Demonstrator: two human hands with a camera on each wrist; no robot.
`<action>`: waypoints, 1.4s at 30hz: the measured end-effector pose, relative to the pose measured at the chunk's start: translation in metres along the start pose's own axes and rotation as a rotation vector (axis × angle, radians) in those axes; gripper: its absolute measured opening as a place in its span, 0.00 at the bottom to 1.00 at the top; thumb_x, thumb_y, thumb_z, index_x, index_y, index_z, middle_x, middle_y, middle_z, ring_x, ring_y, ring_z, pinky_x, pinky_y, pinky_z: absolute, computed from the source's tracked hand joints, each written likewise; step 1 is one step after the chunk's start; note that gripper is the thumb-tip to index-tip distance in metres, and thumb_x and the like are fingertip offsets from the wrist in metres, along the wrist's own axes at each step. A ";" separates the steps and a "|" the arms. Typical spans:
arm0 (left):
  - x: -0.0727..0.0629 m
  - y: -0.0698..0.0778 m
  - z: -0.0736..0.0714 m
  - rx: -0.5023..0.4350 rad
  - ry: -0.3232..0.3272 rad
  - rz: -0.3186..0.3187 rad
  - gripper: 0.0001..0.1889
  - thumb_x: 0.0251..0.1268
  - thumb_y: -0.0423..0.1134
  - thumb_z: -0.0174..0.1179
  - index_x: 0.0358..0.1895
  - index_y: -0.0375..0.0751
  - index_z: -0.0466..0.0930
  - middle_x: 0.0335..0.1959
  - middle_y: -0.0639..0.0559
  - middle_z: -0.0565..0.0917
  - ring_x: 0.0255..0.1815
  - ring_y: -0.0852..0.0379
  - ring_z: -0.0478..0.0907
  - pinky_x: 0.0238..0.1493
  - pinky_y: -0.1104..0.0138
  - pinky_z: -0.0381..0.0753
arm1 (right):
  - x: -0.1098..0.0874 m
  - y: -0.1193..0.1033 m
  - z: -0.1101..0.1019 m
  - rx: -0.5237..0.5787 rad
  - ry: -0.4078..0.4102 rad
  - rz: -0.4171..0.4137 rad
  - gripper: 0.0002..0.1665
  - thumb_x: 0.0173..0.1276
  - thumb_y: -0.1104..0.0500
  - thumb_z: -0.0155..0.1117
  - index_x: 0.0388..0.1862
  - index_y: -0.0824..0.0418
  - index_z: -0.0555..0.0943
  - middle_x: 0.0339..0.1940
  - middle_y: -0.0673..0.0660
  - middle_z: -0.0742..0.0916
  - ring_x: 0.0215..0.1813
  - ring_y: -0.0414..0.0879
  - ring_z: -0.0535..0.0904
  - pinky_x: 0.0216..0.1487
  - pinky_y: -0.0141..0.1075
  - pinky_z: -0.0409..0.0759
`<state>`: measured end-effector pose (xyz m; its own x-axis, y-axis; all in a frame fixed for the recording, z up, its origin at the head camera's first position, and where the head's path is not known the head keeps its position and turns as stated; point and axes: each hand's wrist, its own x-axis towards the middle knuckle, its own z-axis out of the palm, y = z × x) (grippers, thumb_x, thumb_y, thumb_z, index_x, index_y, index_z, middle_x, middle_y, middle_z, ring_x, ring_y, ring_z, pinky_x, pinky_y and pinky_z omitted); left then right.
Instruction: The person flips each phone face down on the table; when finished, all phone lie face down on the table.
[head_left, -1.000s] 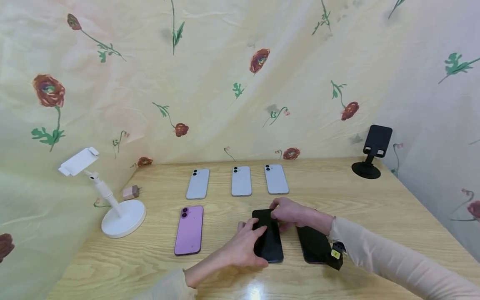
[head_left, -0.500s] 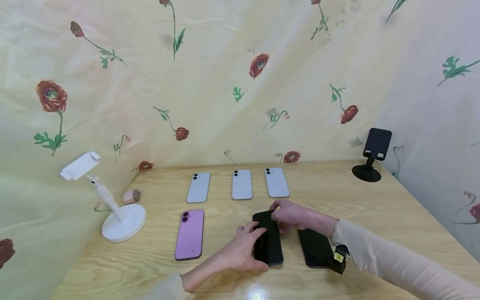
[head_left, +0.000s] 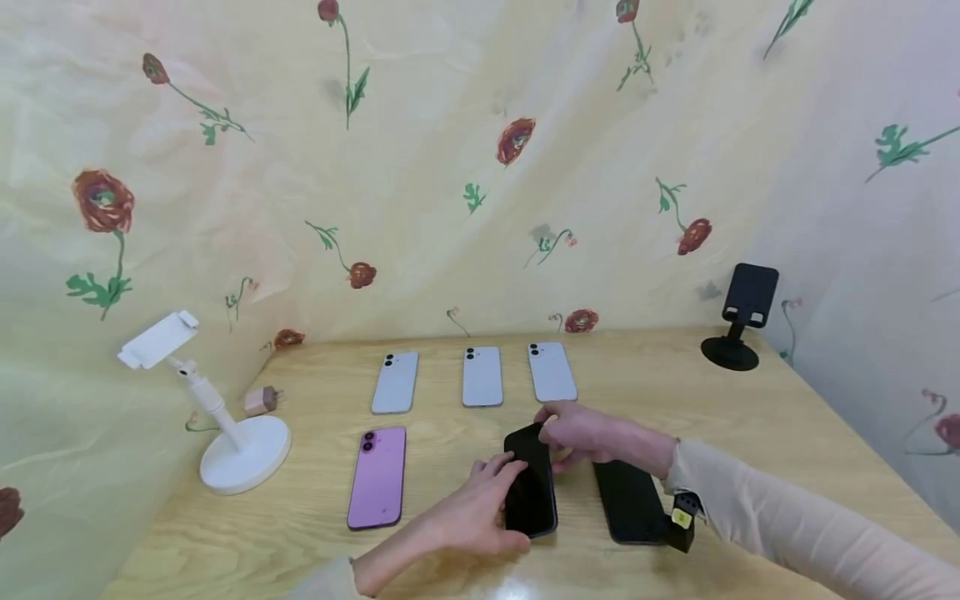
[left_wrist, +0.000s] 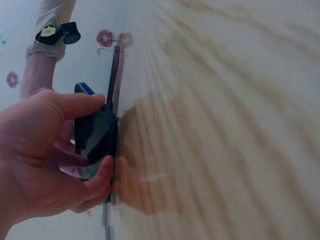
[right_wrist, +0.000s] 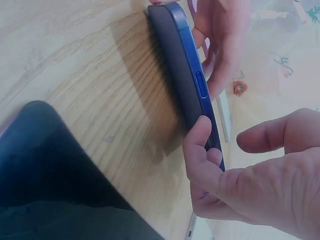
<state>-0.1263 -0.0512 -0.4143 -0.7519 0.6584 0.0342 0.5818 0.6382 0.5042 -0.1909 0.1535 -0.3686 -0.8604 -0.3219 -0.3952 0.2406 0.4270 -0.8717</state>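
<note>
A phone (head_left: pixel 532 500) with a dark screen and blue frame lies between my hands, screen up. My left hand (head_left: pixel 468 512) holds it from the near left, thumb at the near end, fingers spread at its left side and over the screen. At the far right corner and right side, my right hand (head_left: pixel 581 432) grips it with curled fingers. In the right wrist view the fingers (right_wrist: pixel 197 145) sit at the long edge with the side button, which is raised off the table. The left wrist view also has the phone (left_wrist: pixel 95 132) tilted.
Another dark-screened phone (head_left: pixel 630 504) lies under my right forearm. A purple phone (head_left: pixel 377 479) lies left, back up. Behind are three pale phones (head_left: pixel 482 379) in a row. A white stand (head_left: pixel 243 454) and charger plug (head_left: pixel 261 400) are left; a black stand (head_left: pixel 731 352) is back right.
The phone between my hands has shifted slightly left, and its right side has lifted so it tilts. Both hands keep hold of it. The head view has tipped up a little.
</note>
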 end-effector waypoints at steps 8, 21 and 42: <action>-0.004 -0.005 0.000 -0.049 -0.011 0.017 0.48 0.54 0.45 0.72 0.76 0.39 0.54 0.73 0.39 0.61 0.65 0.45 0.64 0.61 0.59 0.71 | -0.003 -0.004 0.005 0.022 -0.007 -0.001 0.28 0.61 0.75 0.49 0.63 0.72 0.66 0.27 0.58 0.71 0.32 0.51 0.71 0.30 0.39 0.83; -0.008 -0.014 -0.005 -0.238 -0.023 0.077 0.52 0.54 0.37 0.71 0.79 0.37 0.48 0.71 0.37 0.60 0.55 0.60 0.71 0.51 0.73 0.75 | -0.008 -0.014 0.005 0.101 -0.058 -0.027 0.28 0.67 0.74 0.50 0.67 0.74 0.64 0.39 0.68 0.78 0.40 0.56 0.78 0.36 0.43 0.85; -0.011 -0.024 -0.007 -0.473 -0.017 0.124 0.53 0.55 0.32 0.73 0.79 0.35 0.45 0.66 0.39 0.67 0.59 0.50 0.73 0.52 0.70 0.78 | -0.005 -0.022 0.013 0.151 -0.128 -0.045 0.32 0.71 0.74 0.47 0.73 0.75 0.58 0.41 0.68 0.79 0.43 0.54 0.79 0.42 0.44 0.85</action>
<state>-0.1341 -0.0768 -0.4208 -0.6784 0.7269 0.1071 0.4594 0.3059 0.8339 -0.1864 0.1347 -0.3516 -0.8098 -0.4471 -0.3800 0.2758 0.2816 -0.9190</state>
